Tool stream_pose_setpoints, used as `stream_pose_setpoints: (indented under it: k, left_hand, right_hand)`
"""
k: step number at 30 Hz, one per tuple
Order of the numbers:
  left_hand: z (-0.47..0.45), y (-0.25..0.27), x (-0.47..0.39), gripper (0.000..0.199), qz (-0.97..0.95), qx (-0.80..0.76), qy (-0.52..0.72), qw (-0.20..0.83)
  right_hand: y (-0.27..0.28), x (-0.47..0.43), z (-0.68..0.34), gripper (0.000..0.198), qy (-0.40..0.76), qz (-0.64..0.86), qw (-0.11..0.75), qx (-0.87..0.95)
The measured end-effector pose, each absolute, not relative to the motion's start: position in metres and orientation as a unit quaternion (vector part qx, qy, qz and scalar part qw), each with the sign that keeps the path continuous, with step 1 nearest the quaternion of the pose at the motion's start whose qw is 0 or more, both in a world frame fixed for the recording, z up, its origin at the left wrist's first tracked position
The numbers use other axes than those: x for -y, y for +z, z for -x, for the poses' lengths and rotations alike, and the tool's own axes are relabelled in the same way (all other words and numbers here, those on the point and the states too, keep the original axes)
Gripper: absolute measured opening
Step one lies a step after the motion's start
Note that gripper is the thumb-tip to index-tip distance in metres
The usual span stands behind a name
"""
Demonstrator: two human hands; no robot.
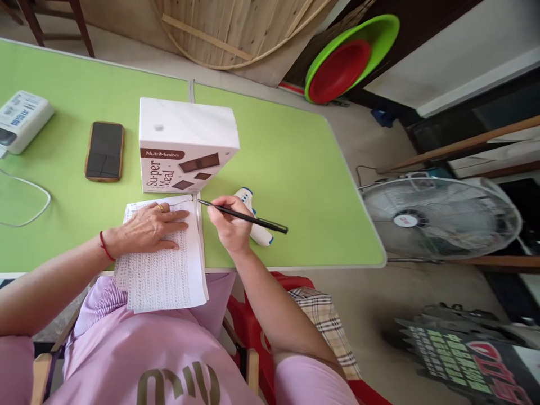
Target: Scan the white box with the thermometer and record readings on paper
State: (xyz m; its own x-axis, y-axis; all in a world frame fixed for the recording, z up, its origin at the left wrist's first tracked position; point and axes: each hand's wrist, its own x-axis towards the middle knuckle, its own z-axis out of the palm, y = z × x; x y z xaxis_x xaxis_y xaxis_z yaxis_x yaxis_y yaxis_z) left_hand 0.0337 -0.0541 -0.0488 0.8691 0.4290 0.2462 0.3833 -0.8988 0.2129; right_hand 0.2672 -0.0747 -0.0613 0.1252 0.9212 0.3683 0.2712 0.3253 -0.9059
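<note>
My left hand (149,228) lies flat, fingers spread, on a stack of densely written paper sheets (162,270) that hangs over the near edge of the green table (295,163). My right hand (230,222) grips a black pen (244,215), its tip touching the top right corner of the sheets. A white box (185,143) printed "Super Meal" stands just beyond the paper. Behind my right hand lies a white and blue handheld device (257,230), partly hidden.
A phone (104,151) lies face up left of the box. A white device (21,119) with a cable (29,211) sits at the table's left. A floor fan (439,216) lies to the right. Green and red basins (350,59) lean at the back. A red chair (253,326) stands beside me.
</note>
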Motion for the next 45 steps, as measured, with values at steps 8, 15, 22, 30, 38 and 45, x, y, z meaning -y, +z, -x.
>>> stream_pose_setpoints:
  k: [8, 15, 22, 30, 38, 45]
  left_hand:
    - [-0.034, -0.035, 0.055, 0.051, -0.957, -0.272, 0.076, 0.068]
    - [-0.031, -0.04, 0.058, 0.044, -0.954, -0.277, 0.095, 0.066]
    - [-0.029, -0.042, 0.054, 0.045, -0.958, -0.262, 0.106, 0.042]
    - [-0.027, -0.042, 0.055, 0.045, -0.957, -0.266, 0.103, 0.047]
    - [-0.027, -0.042, 0.055, 0.045, -0.955, -0.276, 0.103, 0.046]
    - [-0.027, -0.042, 0.055, 0.045, -0.955, -0.275, 0.098, 0.044]
  right_hand:
    - [-0.071, 0.045, -0.248, 0.012, 0.376, 0.513, 0.48, 0.604]
    - [-0.084, 0.047, -0.244, 0.013, 0.279, 0.537, 0.502, 0.617]
    - [-0.079, 0.049, -0.246, 0.015, 0.252, 0.51, 0.502, 0.652]
    - [-0.082, 0.049, -0.246, 0.012, 0.256, 0.508, 0.491, 0.659]
    - [-0.082, 0.048, -0.245, 0.011, 0.275, 0.51, 0.476, 0.662]
    - [-0.084, 0.048, -0.246, 0.012, 0.273, 0.514, 0.468, 0.665]
